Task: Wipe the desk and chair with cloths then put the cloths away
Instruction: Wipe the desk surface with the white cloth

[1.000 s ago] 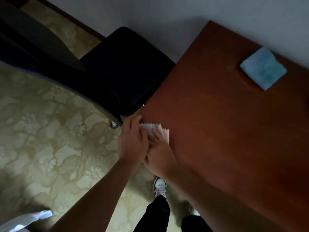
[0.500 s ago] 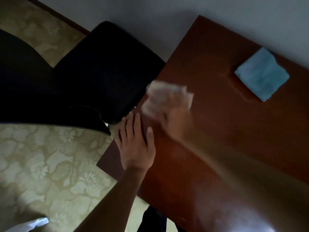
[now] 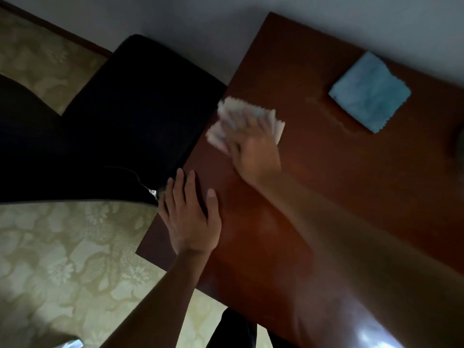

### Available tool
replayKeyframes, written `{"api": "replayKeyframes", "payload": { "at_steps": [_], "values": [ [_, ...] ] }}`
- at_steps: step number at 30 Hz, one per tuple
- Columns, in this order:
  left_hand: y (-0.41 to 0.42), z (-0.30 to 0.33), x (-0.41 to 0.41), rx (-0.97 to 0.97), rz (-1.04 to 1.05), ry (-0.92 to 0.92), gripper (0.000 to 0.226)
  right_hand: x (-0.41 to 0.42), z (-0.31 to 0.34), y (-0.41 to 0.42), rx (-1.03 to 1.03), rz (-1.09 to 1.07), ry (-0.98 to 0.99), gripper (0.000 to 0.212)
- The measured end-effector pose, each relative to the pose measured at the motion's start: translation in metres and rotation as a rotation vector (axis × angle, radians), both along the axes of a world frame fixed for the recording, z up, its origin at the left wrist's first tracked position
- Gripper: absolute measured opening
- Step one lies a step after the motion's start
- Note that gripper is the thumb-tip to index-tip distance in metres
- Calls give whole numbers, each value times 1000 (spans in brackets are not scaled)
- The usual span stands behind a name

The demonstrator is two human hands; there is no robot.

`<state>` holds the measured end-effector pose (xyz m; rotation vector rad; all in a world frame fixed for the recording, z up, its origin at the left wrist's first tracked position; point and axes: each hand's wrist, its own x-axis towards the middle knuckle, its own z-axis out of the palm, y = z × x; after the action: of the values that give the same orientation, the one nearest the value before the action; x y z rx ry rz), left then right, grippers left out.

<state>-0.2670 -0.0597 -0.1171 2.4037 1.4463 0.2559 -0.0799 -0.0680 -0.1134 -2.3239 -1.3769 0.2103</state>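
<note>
The right hand (image 3: 253,146), fingers spread, has swept the white cloth (image 3: 244,121) along the desk (image 3: 326,197) toward the blue cloth (image 3: 369,91), so wiping is underway; the left hand (image 3: 190,214) rests flat.

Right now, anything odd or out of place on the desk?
Nothing stands out. The right hand presses a white cloth on the desk near its chair-side edge, blurred by motion. The left hand lies flat at the desk corner. A blue cloth lies flat near the wall; faint streaks beside it.
</note>
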Motion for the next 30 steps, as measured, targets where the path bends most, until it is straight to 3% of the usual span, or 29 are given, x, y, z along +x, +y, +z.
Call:
{"api": "replayKeyframes", "payload": {
  "at_steps": [3,9,15,18,27,30],
  "values": [
    [3,2,-1,-26,-8,-57,65,-71,-1,-58,31,72,26,47],
    [-2,5,-6,-27,-77,-43,60,-151,3,-132,4,-9,65,33],
    [-89,15,49,30,-486,-136,48,-69,-4,-195,-28,-226,-45,44],
    [-144,16,75,39,-583,-141,46,-6,0,-244,-50,-357,-66,40],
    [-317,13,140,26,-862,4,47,85,4,-540,-98,-964,8,39],
    [-348,9,147,49,-860,75,52,98,13,-591,-159,-1126,-28,38]
  ]
}}
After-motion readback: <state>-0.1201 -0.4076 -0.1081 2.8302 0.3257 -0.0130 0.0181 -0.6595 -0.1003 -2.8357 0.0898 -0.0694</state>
